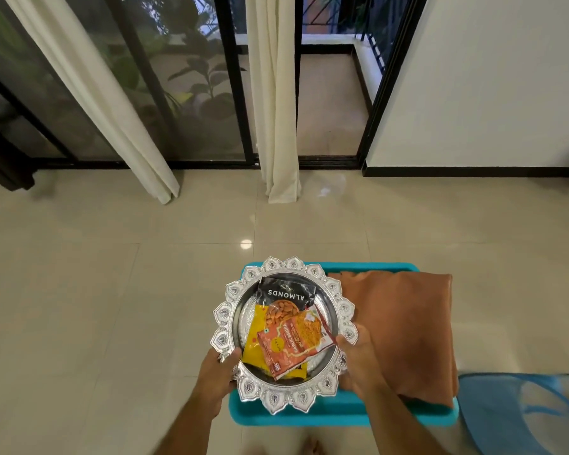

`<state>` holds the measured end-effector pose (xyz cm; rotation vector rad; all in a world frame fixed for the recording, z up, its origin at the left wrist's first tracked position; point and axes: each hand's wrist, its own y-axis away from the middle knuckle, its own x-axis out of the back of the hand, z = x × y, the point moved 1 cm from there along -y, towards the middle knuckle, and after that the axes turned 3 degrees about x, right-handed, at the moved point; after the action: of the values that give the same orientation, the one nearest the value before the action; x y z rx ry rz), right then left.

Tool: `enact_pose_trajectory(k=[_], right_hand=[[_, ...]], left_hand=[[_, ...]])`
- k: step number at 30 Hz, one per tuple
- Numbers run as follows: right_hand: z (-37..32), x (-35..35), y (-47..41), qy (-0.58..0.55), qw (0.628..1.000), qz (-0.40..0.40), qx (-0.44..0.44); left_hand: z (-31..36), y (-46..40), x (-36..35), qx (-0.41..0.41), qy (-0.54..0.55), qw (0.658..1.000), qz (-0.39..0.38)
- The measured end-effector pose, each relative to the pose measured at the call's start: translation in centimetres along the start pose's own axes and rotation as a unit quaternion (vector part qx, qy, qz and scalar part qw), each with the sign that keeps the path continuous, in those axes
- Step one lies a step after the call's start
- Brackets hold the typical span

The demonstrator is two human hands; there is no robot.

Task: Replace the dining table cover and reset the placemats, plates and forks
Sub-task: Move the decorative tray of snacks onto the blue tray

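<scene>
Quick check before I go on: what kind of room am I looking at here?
Most likely a home living or dining area opening to a balcony: glossy tiled floor, cream curtains over black-framed sliding glass doors, and potted plants outside. No dining table is in view.

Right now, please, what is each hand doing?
Left hand: holding the near-left rim of the silver plate.
Right hand: holding the plate's right rim.

We see two bare forearms with no sleeves, watch or bracelet on them; our left hand (pixel 218 369) and right hand (pixel 358 362) wear no gloves or rings.
</scene>
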<state>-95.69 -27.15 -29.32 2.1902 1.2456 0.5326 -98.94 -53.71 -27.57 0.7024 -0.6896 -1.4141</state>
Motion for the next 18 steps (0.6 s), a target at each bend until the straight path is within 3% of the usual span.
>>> enact_pose_trajectory(k=[6, 11, 18], right_hand=[[-0.6, -0.4, 0.2, 0.030, 0.999, 0.028, 0.006], [-1.5, -0.6, 0.0, 0.093, 0.995, 0.039, 0.008], [-2.7, -1.3, -0.3, 0.206, 0.977, 0.034, 0.047]], left_hand=[[1.1, -0.7, 0.3, -0.018, -0.070, 0.995, 0.069], [2.2, -0.8, 0.1, -0.019, -0.211, 0.971, 0.110], [3.3, -0.3, -0.7, -0.046, -0.314, 0.942, 0.113]])
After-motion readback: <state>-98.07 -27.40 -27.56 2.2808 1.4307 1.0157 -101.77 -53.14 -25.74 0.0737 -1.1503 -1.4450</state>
